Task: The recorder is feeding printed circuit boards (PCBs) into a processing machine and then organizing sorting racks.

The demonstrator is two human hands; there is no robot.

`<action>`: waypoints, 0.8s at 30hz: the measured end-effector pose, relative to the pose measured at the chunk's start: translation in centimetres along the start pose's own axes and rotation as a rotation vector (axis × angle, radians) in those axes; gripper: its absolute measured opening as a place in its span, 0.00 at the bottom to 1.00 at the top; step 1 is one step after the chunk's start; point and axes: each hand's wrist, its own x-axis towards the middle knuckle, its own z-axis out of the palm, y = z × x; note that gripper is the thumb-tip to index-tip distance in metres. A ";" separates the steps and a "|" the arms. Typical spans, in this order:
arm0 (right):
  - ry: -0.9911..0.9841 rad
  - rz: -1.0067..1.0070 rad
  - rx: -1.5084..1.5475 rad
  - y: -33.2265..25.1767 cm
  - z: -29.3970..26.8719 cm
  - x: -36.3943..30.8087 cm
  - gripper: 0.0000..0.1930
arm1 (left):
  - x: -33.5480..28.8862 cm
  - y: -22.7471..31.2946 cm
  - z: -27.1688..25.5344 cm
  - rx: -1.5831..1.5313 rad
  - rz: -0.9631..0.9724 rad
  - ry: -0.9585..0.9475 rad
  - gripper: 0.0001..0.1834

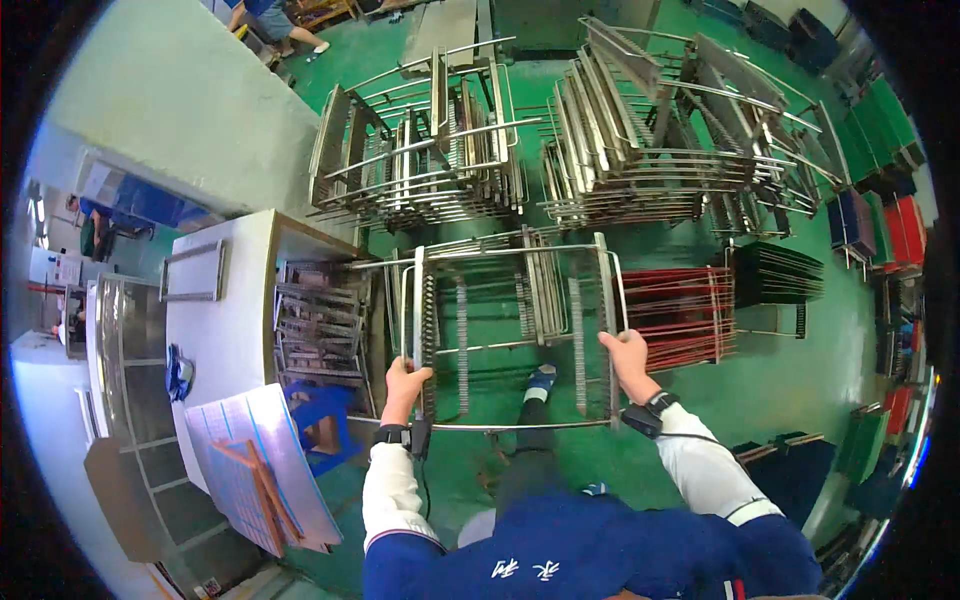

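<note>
A metal rack [424,310] with slotted, comb-like side bars and thin cross rods is held up in front of me at waist height. My left hand [403,388] is closed round its left side, near the lower corner. On the opposite side, my right hand [627,360] grips the frame a little higher up. Straight beyond the held rack, narrow metal slotted bars [543,285] show close to its far edge; whether they touch it I cannot tell. Below, one foot [540,380] is visible through the rack's opening.
Metal racks crowd the green floor at far left [415,160] and far right [640,160]. Right of me stand red-rodded racks [680,315] and a dark rack [780,272]. A white-topped cabinet [215,340], blue stool [325,425] and leaning board [300,430] are left; another person [275,25] is far back.
</note>
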 end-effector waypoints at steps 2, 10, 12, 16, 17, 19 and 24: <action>-0.002 -0.076 -0.046 -0.7 4.9 2.9 0.20 | 3.3 0.0 -0.7 0.057 0.042 0.102 0.17; -0.125 -0.006 -0.013 -5.3 18.2 11.2 0.23 | 15.9 -4.3 -0.7 0.038 -0.058 0.212 0.19; -0.165 -0.054 0.015 -4.5 20.2 13.1 0.23 | 18.2 -4.3 0.8 -0.015 -0.060 0.213 0.20; -0.330 0.000 -0.175 -3.1 22.5 14.9 0.23 | 21.5 -7.2 1.9 0.084 -0.015 0.291 0.19; -0.372 -0.006 -0.168 -3.0 23.4 15.0 0.23 | 21.9 -8.6 1.4 0.163 0.018 0.357 0.20; -0.427 0.034 -0.180 -2.0 23.7 15.1 0.23 | 21.6 -6.4 3.1 0.544 -0.099 0.325 0.27; -0.434 0.024 -0.341 -0.7 20.1 12.3 0.20 | 21.0 -3.9 5.9 0.860 -0.001 0.148 0.31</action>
